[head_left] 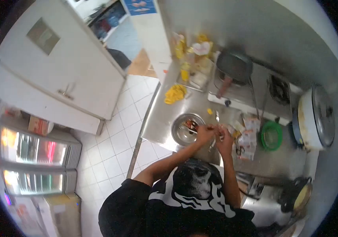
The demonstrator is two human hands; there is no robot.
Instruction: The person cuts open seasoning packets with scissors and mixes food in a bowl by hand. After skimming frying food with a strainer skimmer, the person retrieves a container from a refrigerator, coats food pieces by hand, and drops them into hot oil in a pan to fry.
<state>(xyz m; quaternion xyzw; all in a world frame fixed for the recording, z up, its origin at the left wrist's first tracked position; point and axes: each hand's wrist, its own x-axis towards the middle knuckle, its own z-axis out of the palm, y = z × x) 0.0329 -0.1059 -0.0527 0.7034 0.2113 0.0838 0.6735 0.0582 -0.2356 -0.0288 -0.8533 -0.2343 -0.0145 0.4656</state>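
My left hand (pixel 205 134) and my right hand (pixel 225 140) meet above the steel counter, fingers closed. Between their fingertips is something too small and blurred to make out. Just left of my left hand sits a round metal bowl (pixel 175 131) holding dark and reddish pieces and what looks like a utensil. A shiny, narrow metal object (pixel 212 146) lies on the counter below my hands. To the right of my right hand are printed packets (pixel 248 138) and a pair of scissors (pixel 240 150).
A green basket (pixel 271 136) stands right of the packets. Behind are a yellow cloth (pixel 175 94), a tray (pixel 198 81) with a yellow bottle, and a stove with a dark pan (pixel 234 65). A large lidded pot (pixel 315 116) stands far right.
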